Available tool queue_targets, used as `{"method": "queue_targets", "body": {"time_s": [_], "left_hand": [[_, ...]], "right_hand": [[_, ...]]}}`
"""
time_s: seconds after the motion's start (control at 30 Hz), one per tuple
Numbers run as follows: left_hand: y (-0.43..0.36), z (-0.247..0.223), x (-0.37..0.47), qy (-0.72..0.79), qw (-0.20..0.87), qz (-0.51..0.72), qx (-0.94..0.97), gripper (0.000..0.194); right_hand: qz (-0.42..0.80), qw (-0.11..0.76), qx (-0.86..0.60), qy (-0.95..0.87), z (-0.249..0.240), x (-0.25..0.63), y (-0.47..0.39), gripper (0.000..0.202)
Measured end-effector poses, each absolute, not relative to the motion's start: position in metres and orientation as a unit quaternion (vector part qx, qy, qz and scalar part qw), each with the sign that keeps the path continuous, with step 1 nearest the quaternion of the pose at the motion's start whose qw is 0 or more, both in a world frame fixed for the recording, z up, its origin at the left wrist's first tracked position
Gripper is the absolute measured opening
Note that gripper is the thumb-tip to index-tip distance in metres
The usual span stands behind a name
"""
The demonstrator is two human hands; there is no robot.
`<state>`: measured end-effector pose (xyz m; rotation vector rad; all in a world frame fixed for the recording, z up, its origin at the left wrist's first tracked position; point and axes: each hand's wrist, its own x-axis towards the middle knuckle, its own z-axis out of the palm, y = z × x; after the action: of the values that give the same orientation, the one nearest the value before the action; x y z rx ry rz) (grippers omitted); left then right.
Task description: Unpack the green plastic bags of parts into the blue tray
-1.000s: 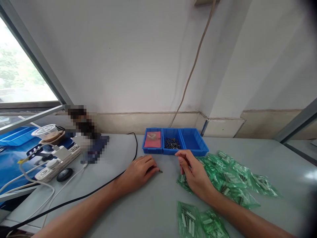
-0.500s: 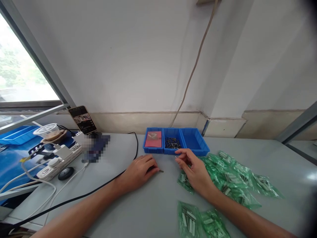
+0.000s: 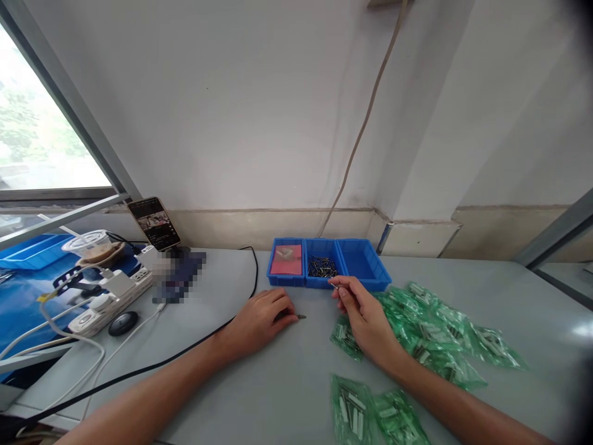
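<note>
My left hand (image 3: 269, 318) rests on the grey table, its thumb and fingers closed on a small screw (image 3: 301, 316) whose end sticks out to the right. My right hand (image 3: 365, 312) is raised just in front of the blue bins, pinching a thin metal screw (image 3: 334, 285) between thumb and fingertips. Behind the hands, the middle blue bin (image 3: 323, 268) holds a pile of dark screws. The left bin (image 3: 286, 281) has a pink sheet with a small clear bag on it. Green bags of metal parts (image 3: 430, 327) lie beside and beyond my right forearm.
Two more green bags (image 3: 354, 411) lie near the front edge. A black cable (image 3: 185, 353) runs under my left wrist. At the left are a power strip (image 3: 111, 303), a mouse (image 3: 123, 323), a propped phone (image 3: 155, 224) and a lidded cup (image 3: 90, 245).
My right fingertips have drawn closer together around the thin screw, which has turned and risen slightly. The screw in my left hand has tilted a little; that hand stays in place.
</note>
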<state>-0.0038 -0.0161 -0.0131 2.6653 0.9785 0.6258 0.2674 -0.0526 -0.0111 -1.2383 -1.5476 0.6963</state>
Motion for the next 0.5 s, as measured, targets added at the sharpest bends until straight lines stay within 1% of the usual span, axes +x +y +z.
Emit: {"method": "queue_targets", "body": {"time_s": [0.17, 0.33, 0.4, 0.5], "left_hand": [[-0.016, -0.0127, -0.0037, 0.334, 0.115, 0.216, 0.91, 0.016], [-0.0157, -0.0137, -0.004, 0.339, 0.111, 0.215, 0.909, 0.015], [-0.0154, -0.0142, -0.0043, 0.339, 0.111, 0.217, 0.909, 0.015], [-0.0152, -0.0145, -0.0045, 0.337, 0.114, 0.221, 0.908, 0.014]], "right_hand": [[0.25, 0.481, -0.508, -0.67, -0.0072, 0.2669, -0.0524, 0.027], [0.271, 0.477, -0.517, -0.657, -0.0062, 0.266, -0.0532, 0.02], [0.276, 0.478, -0.514, -0.656, -0.0071, 0.2661, -0.0532, 0.024], [0.293, 0.483, -0.511, -0.648, -0.0087, 0.2664, -0.0529, 0.036]]}}
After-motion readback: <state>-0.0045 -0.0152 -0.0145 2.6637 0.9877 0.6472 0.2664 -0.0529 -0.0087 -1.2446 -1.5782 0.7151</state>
